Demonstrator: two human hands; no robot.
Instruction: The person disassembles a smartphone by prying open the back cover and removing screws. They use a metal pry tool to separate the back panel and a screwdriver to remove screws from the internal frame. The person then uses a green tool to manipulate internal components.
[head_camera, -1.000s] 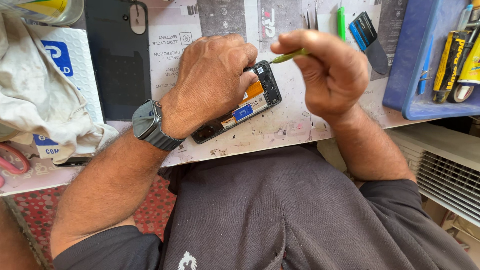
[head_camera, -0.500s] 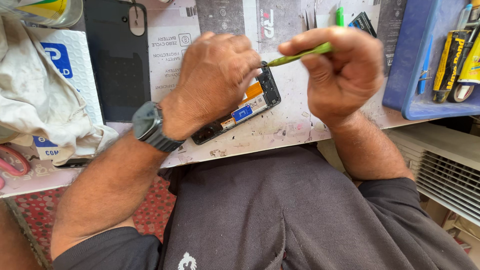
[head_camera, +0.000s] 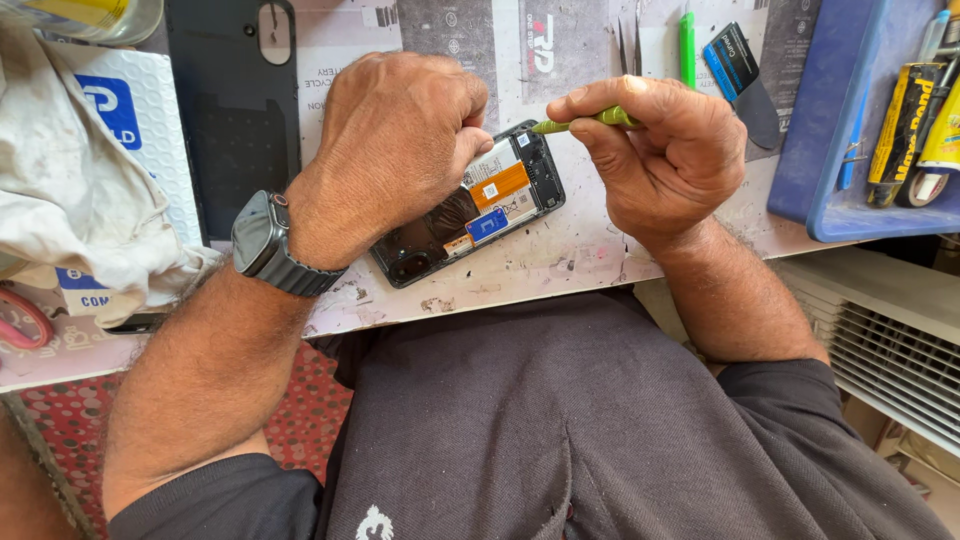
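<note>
An opened smartphone (head_camera: 490, 205) lies back-up on the worn worktop (head_camera: 560, 260), its battery, orange flex cable and circuit boards exposed. My left hand (head_camera: 395, 150), a dark smartwatch on the wrist, presses down on the phone's left half with curled fingers. My right hand (head_camera: 665, 155) grips a thin green pry tool (head_camera: 585, 122), whose tip sits at the phone's top right corner.
The phone's black back cover (head_camera: 235, 110) lies at the back left beside a white cloth (head_camera: 70, 190). A blue tray (head_camera: 860, 130) with glue tubes stands at the right. A green tool (head_camera: 687, 45), tweezers and a dark card lie at the back.
My right hand has lifted and shifted right, raising the green tool from near the phone's edge up to its top corner. The left hand stays on the phone.
</note>
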